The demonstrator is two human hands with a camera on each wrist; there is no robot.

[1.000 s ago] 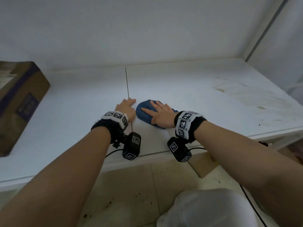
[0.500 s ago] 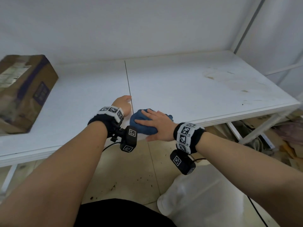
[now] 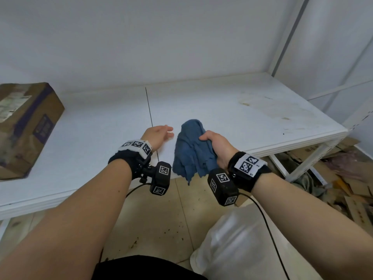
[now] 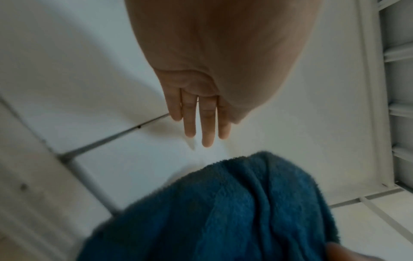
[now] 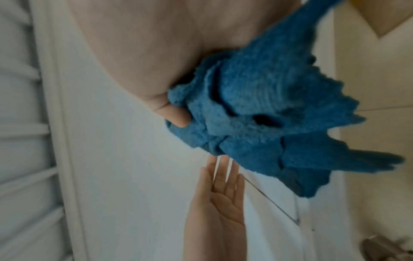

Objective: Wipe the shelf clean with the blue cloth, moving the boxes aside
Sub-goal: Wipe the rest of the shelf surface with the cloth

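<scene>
My right hand (image 3: 212, 142) grips the blue cloth (image 3: 191, 150) and holds it up off the white shelf (image 3: 222, 110), near the front edge; the cloth hangs bunched from my fist (image 5: 174, 113). In the right wrist view the blue cloth (image 5: 268, 114) spreads to the right of my curled fingers. My left hand (image 3: 159, 134) hovers just left of the cloth with straight fingers (image 4: 208, 123) and holds nothing. The cloth (image 4: 223, 211) fills the bottom of the left wrist view. A brown cardboard box (image 3: 24, 126) sits at the shelf's left end.
A thin seam (image 3: 149, 110) runs front to back across the shelf. Brownish stains (image 3: 268, 110) mark its right part. A white bag (image 3: 242, 243) lies on the tiled floor below, and flattened cardboard (image 3: 343, 178) is piled under the shelf's right end.
My right hand went from pressing the cloth flat on the shelf to gripping it and lifting it clear. The left hand came off the shelf and now hovers beside the cloth.
</scene>
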